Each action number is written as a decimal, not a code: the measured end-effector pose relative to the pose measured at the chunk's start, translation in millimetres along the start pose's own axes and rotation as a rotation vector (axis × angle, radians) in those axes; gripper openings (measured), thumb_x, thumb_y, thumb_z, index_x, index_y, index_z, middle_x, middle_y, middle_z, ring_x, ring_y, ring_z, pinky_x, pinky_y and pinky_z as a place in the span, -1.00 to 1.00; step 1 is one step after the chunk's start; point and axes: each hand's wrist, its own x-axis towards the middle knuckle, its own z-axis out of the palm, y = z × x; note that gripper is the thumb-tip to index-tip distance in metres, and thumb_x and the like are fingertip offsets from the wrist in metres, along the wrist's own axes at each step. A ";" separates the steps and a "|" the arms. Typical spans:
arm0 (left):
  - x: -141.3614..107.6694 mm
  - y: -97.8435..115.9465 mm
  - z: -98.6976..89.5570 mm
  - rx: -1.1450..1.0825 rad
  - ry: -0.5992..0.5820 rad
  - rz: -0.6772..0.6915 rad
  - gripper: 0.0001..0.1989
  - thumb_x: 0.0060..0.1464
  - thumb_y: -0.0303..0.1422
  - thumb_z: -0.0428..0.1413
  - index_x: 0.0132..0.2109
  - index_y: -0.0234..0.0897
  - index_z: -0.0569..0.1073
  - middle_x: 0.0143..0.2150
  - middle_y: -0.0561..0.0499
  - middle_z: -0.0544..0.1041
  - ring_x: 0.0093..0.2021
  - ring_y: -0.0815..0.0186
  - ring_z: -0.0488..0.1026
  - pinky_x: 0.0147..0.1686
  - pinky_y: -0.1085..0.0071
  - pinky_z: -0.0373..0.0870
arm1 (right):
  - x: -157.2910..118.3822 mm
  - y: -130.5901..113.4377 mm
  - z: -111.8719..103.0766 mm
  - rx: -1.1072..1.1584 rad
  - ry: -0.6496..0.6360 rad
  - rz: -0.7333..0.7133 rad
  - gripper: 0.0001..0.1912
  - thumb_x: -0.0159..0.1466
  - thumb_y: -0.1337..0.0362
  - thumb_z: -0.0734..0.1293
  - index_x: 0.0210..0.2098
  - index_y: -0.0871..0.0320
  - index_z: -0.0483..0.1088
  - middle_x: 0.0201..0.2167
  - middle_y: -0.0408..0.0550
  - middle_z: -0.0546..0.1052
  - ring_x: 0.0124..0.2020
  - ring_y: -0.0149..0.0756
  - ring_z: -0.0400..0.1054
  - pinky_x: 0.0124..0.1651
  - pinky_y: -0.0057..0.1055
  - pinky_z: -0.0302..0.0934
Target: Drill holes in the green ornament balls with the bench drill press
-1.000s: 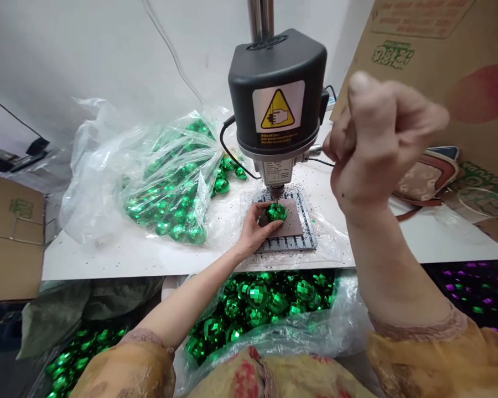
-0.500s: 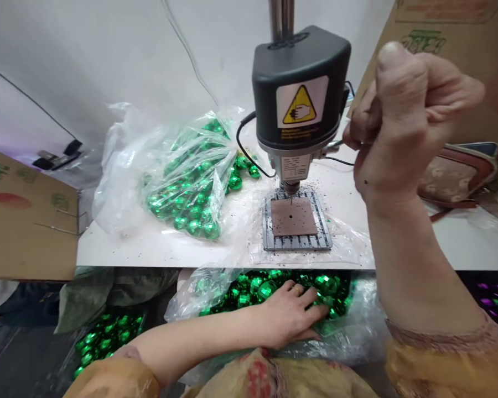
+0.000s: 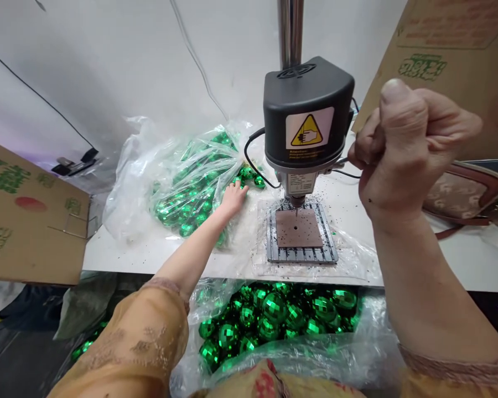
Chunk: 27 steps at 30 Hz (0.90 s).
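Note:
My left hand (image 3: 234,198) reaches out over the table to the mouth of a clear plastic bag (image 3: 191,179) full of shiny green mirrored balls. Its fingers are apart, at the loose green balls (image 3: 249,174) spilling from the bag; their tips are partly hidden. Raised on the right, my right hand (image 3: 406,143) is a closed fist around the lever (image 3: 342,162) of a black drill press (image 3: 309,113); the grip itself is hidden by the fingers. Beneath the drill bit, a brown square pad (image 3: 301,229) with a hole lies on the slotted metal base (image 3: 274,254).
In front of me, below the table edge, is an open plastic-lined container of green balls (image 3: 274,309). Cardboard boxes stand at left (image 3: 29,215) and right (image 3: 444,44). A bag with brown trim (image 3: 460,190) lies behind my right arm. Dark shavings surround the drill base.
My left hand has left the balls in front of me and reached forward to those on the table. My right hand stays closed at the lever. The view has shifted slightly.

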 end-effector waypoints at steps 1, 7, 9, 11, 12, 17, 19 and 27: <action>-1.9 0.6 -0.2 -0.068 0.010 -0.001 -0.65 0.05 -0.56 0.18 0.01 -0.27 0.46 -0.02 -0.19 0.47 0.01 0.03 0.42 0.04 0.12 0.34 | 0.1 0.2 -0.2 0.003 0.000 -0.002 -0.49 0.33 0.27 0.35 -0.70 0.15 0.13 -0.76 -0.29 0.11 -0.73 -0.59 -0.03 -0.64 -0.42 -0.21; -43.5 31.0 7.1 -1.209 -0.136 -0.152 -0.59 0.12 -0.17 0.22 0.04 -0.29 0.40 -0.11 -0.08 0.52 -0.25 0.31 0.49 -0.20 0.30 0.48 | 0.1 1.3 2.0 0.030 0.008 -0.020 -0.46 0.28 0.14 0.38 -0.70 0.17 0.11 -0.75 -0.28 0.09 -0.71 -0.61 -0.04 -0.59 -0.43 -0.22; -59.2 43.5 12.1 -1.323 -0.205 -0.148 -0.52 0.05 -0.13 0.29 0.04 -0.31 0.43 -0.03 -0.11 0.54 -0.20 0.31 0.51 -0.21 0.34 0.46 | 0.0 0.8 2.8 0.027 0.002 -0.013 -0.45 0.25 0.10 0.38 -0.70 0.18 0.09 -0.75 -0.29 0.08 -0.70 -0.62 -0.04 -0.58 -0.44 -0.21; -70.7 53.3 16.5 -1.315 -0.232 -0.114 -0.46 0.03 -0.12 0.32 0.08 -0.31 0.45 0.00 -0.13 0.55 -0.13 0.27 0.51 -0.19 0.35 0.45 | -0.1 0.0 2.8 0.014 -0.003 -0.007 -0.44 0.24 0.07 0.38 -0.70 0.18 0.08 -0.75 -0.29 0.09 -0.70 -0.63 -0.04 -0.59 -0.45 -0.20; -74.7 56.9 18.2 -1.287 -0.236 -0.083 -0.44 0.03 -0.12 0.32 0.11 -0.30 0.46 0.02 -0.13 0.56 -0.10 0.25 0.51 -0.16 0.34 0.44 | 0.0 -0.4 2.5 0.009 -0.005 -0.005 -0.44 0.23 0.06 0.37 -0.70 0.19 0.07 -0.75 -0.29 0.09 -0.70 -0.64 -0.04 -0.59 -0.45 -0.20; -81.6 68.2 23.6 -1.134 -0.276 0.102 -0.41 0.06 -0.17 0.33 0.20 -0.24 0.43 0.05 -0.11 0.56 -0.07 0.24 0.51 -0.04 0.29 0.42 | 0.1 -1.2 0.2 -0.015 -0.032 0.020 -0.44 0.24 0.02 0.35 -0.69 0.18 0.06 -0.75 -0.30 0.06 -0.71 -0.64 -0.03 -0.60 -0.48 -0.13; -82.4 72.1 25.5 -1.119 -0.257 0.131 -0.40 0.03 -0.21 0.35 0.18 -0.24 0.40 0.02 -0.10 0.55 -0.11 0.27 0.51 -0.08 0.32 0.43 | 0.2 -1.2 -0.2 -0.052 -0.030 0.025 -0.43 0.23 -0.02 0.33 -0.68 0.17 0.05 -0.74 -0.30 0.06 -0.72 -0.63 -0.03 -0.61 -0.48 -0.09; -83.5 85.8 30.9 -0.919 -0.149 0.143 -0.47 -0.06 -0.27 0.36 0.06 -0.27 0.45 -0.11 -0.04 0.54 -0.23 0.33 0.45 -0.18 0.36 0.41 | -0.1 -3.4 0.8 -0.100 -0.042 0.039 -0.39 0.19 -0.12 0.31 -0.68 0.16 0.00 -0.72 -0.30 0.03 -0.72 -0.66 -0.06 -0.63 -0.51 -0.08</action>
